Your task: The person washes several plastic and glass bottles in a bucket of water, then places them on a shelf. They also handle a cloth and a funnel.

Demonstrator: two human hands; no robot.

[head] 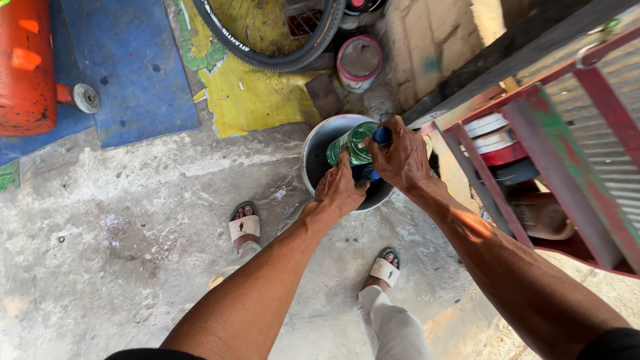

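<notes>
- Right hand (402, 157) is clamped over the blue cap (382, 135) of the bottle (353, 143), fingers curled round the cap end, thumb side toward the body of the bottle.
- Left hand (340, 190) is closed on the lower side of the bottle, knuckles up, fingers wrapped under it where I cannot see their tips.
- Bottle is a clear green plastic one with a label band; it is held in the air over the mouth of the bucket (317, 157), not resting on it as far as I can tell.
- Its long axis runs roughly level and slanted across the view: base toward the bucket's far-left rim, cap toward the right, pointing at the red frame (533, 133).
- From the right hand the bottle lies to the left, along the line of that forearm; from the left hand it lies just ahead and above.
- Both hands touch it; the right holds the cap end, the left holds the body, and the two hands touch or nearly touch each other below the neck.
- Something dark blue shows between the hands under the bottle; what it is I cannot tell.
- Bucket stands on the concrete floor (133, 220), just ahead of the two sandalled feet and tight against the foot of the red frame.
- Beyond the bucket's far rim stand a small pink-rimmed pail (359, 63) and a bicycle wheel (267, 57); well to the left lies an orange cylinder (25, 67) on a blue mat (127, 73).
</notes>
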